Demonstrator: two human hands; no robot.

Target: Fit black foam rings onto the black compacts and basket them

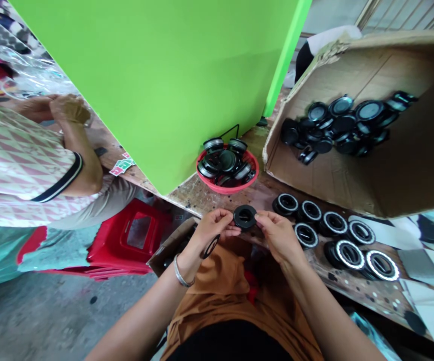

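My left hand [211, 229] and my right hand [279, 233] both pinch a small round black cap [245, 216] between their fingertips, just above the table's near edge. A second black ring piece [211, 246] is tucked under my left palm. A silver bangle circles my left wrist. To the right of my hands, several black rings with silver rims [346, 240] lie in rows on the wooden table [355, 288].
A red basket [227, 189] of black caps stands behind my hands, against a green board [164, 75]. A tilted cardboard box [390, 165] at right holds more black caps. Another person in a patterned shirt [21, 160] sits at left near a red stool [126, 240].
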